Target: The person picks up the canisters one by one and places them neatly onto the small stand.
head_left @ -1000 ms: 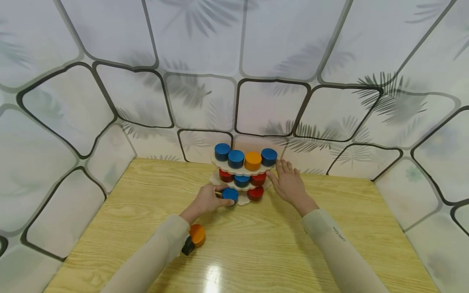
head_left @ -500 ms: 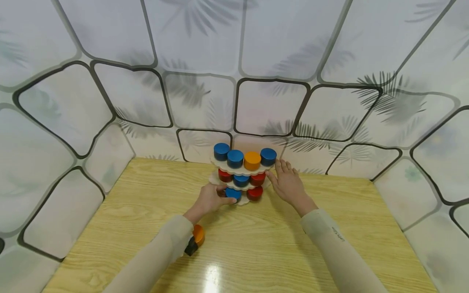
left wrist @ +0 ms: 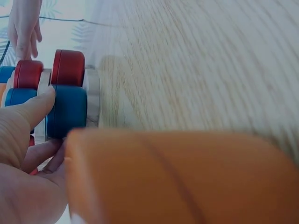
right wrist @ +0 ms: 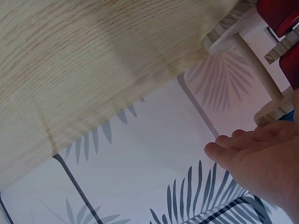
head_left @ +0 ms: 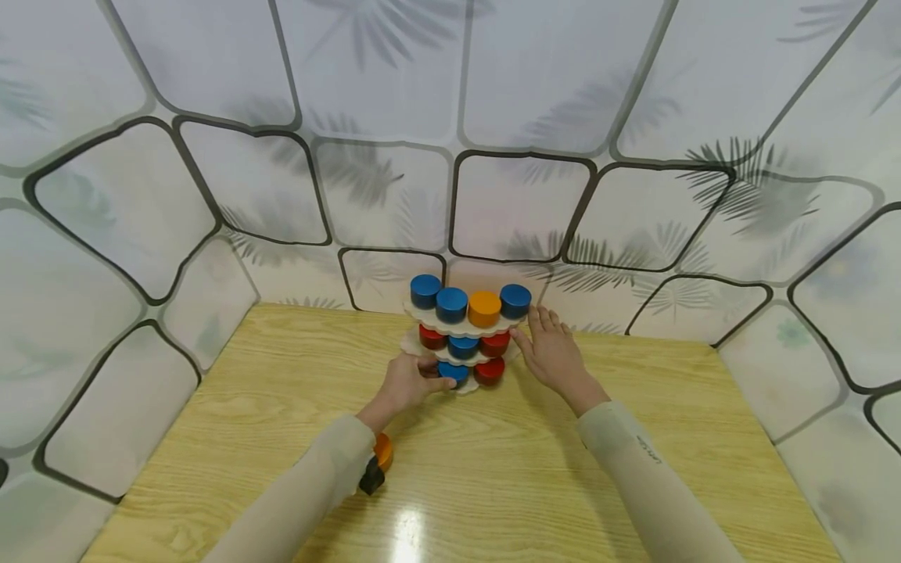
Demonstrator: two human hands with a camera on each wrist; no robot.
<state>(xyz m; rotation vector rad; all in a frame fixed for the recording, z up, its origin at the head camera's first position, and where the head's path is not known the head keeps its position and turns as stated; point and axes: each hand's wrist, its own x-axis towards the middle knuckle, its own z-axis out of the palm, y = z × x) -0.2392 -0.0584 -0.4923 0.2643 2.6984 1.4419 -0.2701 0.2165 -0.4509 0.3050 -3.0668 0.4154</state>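
Observation:
A three-tier white stand with scalloped wooden-edged shelves (head_left: 461,327) stands near the back wall and bears round metal tins. My left hand (head_left: 411,383) pinches a blue tin (left wrist: 67,111) on its bottom tier, thumb at the front and fingers behind. Right beside that tin sits a red tin (head_left: 489,371). My right hand (head_left: 556,352) lies at the stand's right side with its fingers extended, close to the upper shelf. In the right wrist view a dowel post (right wrist: 259,70) joins the shelves. Whether those fingers touch the stand is hard to tell.
An orange tin (head_left: 383,452) is on the wooden table (head_left: 493,485), partly under my left sleeve; an orange rounded shape (left wrist: 177,177) fills the left wrist view's foreground. Several blue tins and one orange tin (head_left: 484,309) occupy the top tier. A patterned wall (head_left: 394,203) borders the table.
My left hand has pushed the blue tin a little right and inward on the bottom tier, closer to the red one. The right hand stays nearly still.

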